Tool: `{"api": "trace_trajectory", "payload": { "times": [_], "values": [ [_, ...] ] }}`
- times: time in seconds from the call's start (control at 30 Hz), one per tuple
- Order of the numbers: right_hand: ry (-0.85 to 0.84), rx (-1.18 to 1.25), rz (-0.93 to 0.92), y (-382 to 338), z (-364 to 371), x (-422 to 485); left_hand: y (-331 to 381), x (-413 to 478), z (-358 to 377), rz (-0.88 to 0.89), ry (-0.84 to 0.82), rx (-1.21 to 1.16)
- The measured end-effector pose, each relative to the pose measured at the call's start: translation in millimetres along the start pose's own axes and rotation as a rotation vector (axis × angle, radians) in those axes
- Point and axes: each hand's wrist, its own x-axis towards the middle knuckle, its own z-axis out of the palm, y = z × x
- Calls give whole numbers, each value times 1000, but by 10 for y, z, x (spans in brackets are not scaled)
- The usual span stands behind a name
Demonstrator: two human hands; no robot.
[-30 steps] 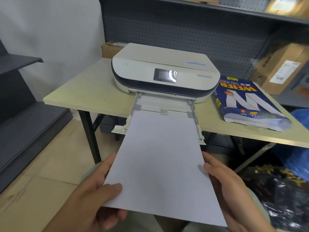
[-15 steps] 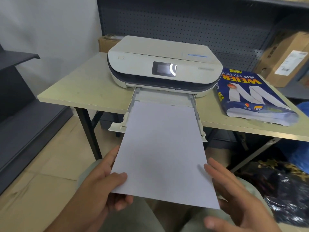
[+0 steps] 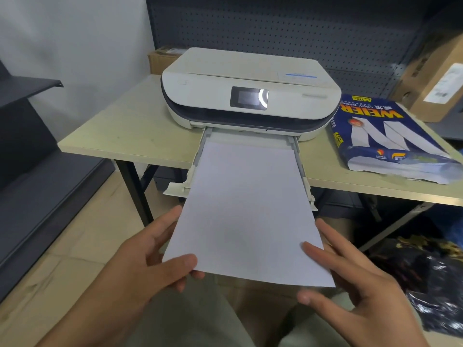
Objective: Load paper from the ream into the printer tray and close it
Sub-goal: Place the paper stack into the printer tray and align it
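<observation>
A white printer [image 3: 213, 96] sits on a pale table [image 3: 125, 131] with its paper tray [image 3: 198, 159] pulled out toward me. A thin stack of white paper [image 3: 245, 209] lies with its far end between the tray's side rails, short of the printer's slot. Its near end hangs out past the tray front. My left hand [image 3: 150, 266] pinches the near left corner, thumb on top. My right hand [image 3: 355, 284] holds the near right edge, one finger on top. The opened blue ream [image 3: 375, 136] lies to the right of the printer.
A cardboard box [image 3: 436, 78] stands on a shelf at the back right. Dark shelving [image 3: 30, 151] runs along the left. A black plastic bag [image 3: 431, 284] lies on the floor at the right, beneath the table's edge.
The paper has slid forward, so that more of it lies in the tray. Both hands have followed it toward the printer, and my right thumb has shifted.
</observation>
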Motion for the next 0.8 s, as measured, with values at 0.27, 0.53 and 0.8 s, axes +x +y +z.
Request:
{"api": "trace_trajectory", "payload": {
  "times": [0.27, 0.53, 0.8],
  "values": [
    [86, 22, 10, 50, 37, 113, 3, 43, -27, 44, 40, 119],
    [116, -110, -9, 92, 48, 216, -16, 144, -88, 212, 164, 327],
    [139, -177, -46, 86, 60, 370, 88, 277, -141, 386, 249, 670]
  ]
}}
